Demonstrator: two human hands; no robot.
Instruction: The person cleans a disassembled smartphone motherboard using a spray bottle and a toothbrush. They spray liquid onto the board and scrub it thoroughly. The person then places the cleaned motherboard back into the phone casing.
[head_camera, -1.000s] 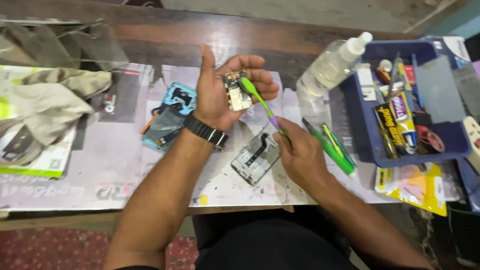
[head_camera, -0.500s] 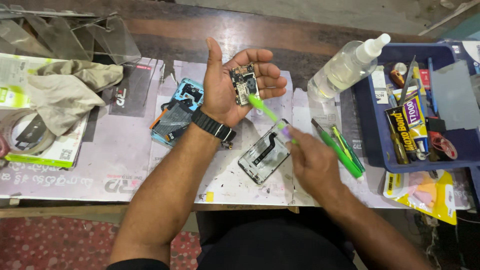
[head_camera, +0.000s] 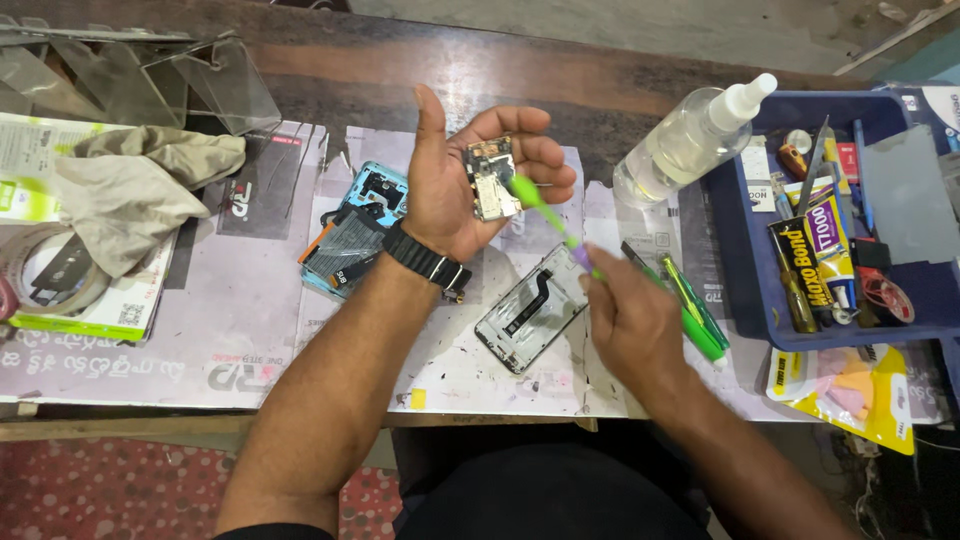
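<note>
Nearest the body, a light-green plastic brush with a purple neck is being gripped by the right hand, fingers closed around its handle. Just left of that hand, a silver phone frame is lying on the paper-covered bench. Farther out, a small circuit board is being cradled in the left hand — palm up, fingers curled loosely around it — and is being touched by the brush tip. A blue phone back is lying left of the wrist, while a clear squeeze bottle is leaning against a blue plastic tray at the right.
</note>
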